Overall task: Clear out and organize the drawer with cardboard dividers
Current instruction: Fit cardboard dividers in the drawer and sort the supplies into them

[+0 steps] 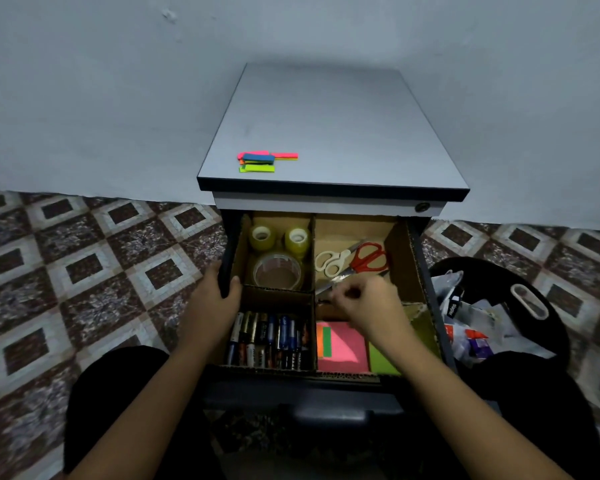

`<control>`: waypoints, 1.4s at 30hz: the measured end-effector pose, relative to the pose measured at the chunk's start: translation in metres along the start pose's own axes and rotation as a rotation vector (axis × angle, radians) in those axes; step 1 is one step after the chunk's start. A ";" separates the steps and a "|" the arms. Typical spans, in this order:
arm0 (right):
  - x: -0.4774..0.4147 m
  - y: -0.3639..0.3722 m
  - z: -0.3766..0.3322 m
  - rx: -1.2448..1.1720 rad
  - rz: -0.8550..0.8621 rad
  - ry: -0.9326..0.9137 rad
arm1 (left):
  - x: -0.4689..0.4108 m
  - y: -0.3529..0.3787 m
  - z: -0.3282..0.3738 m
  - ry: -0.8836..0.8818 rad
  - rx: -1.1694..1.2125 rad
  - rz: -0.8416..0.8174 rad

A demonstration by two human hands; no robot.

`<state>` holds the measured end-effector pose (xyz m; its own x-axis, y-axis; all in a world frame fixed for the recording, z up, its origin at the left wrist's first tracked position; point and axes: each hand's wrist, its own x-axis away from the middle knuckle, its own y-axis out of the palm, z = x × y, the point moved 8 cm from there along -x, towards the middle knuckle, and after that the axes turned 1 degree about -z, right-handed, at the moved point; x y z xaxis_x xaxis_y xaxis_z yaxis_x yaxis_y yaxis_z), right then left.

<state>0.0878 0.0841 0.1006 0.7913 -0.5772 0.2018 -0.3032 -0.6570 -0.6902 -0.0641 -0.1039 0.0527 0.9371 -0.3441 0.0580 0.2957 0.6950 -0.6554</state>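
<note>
The open drawer (pixel 426 271) is split by cardboard dividers (pixel 313 258) into compartments. Back left holds three tape rolls (pixel 278 271). Back right holds white scissors (pixel 331 263) and red scissors (pixel 369 258). Front left is packed with several batteries (pixel 269 337). Front right holds pink sticky notes (pixel 343 344) and a green pad (pixel 381 360). My left hand (pixel 215 299) grips the drawer's left rim. My right hand (pixel 368 303) hovers over the divider between the right compartments, fingers curled and pinching something small and dark; I cannot tell what it is.
Colourful sticky flags (pixel 265 161) lie on the grey cabinet top (pixel 343 133). A black bin (pixel 534 306) with plastic and paper scraps stands on the patterned tile floor to the right. My knees flank the drawer front.
</note>
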 end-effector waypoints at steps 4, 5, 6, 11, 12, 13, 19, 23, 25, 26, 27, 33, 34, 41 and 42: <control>-0.029 -0.050 -0.073 -0.025 0.147 -0.229 | -0.001 0.002 -0.003 -0.010 -0.033 -0.007; -0.040 -0.056 -0.090 -0.026 0.156 -0.277 | -0.002 0.001 -0.004 -0.016 -0.034 -0.010; -0.052 -0.060 -0.105 -0.016 0.159 -0.317 | -0.002 0.001 -0.005 -0.018 -0.033 -0.013; -0.118 -0.058 -0.157 0.196 0.195 -0.447 | -0.002 0.001 -0.006 -0.020 -0.014 -0.013; -0.131 -0.055 -0.163 0.259 0.184 -0.457 | -0.002 0.000 -0.005 -0.011 -0.007 -0.003; -0.143 -0.050 -0.166 0.327 0.167 -0.463 | -0.001 0.000 -0.003 -0.005 -0.004 0.001; -0.186 -0.030 -0.168 0.555 0.030 -0.431 | -0.001 -0.003 -0.002 0.014 -0.002 0.006; -0.192 -0.027 -0.173 0.592 0.033 -0.447 | -0.001 -0.002 -0.001 0.027 0.015 0.007; -0.193 -0.028 -0.174 0.603 0.048 -0.451 | -0.001 -0.002 -0.002 0.028 0.017 0.011; -0.194 -0.029 -0.174 0.602 0.052 -0.448 | -0.001 -0.002 -0.001 0.028 0.021 0.011; -0.195 -0.030 -0.174 0.602 0.051 -0.440 | -0.001 -0.001 -0.001 0.027 0.023 0.009; -0.194 -0.033 -0.171 0.610 -0.004 -0.394 | -0.002 0.000 -0.003 0.020 0.036 -0.006; -0.193 -0.033 -0.170 0.609 -0.009 -0.390 | -0.002 0.000 -0.003 0.020 0.037 -0.009; -0.180 -0.043 -0.165 0.528 0.011 -0.381 | -0.001 -0.001 -0.001 0.033 0.021 0.003; -0.178 -0.046 -0.162 0.468 0.006 -0.365 | -0.001 -0.001 -0.001 0.031 0.013 0.008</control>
<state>-0.1249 0.1384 0.2091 0.9470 -0.3214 0.0019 -0.1075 -0.3223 -0.9405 -0.0657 -0.1049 0.0528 0.9333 -0.3579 0.0294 0.2910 0.7059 -0.6458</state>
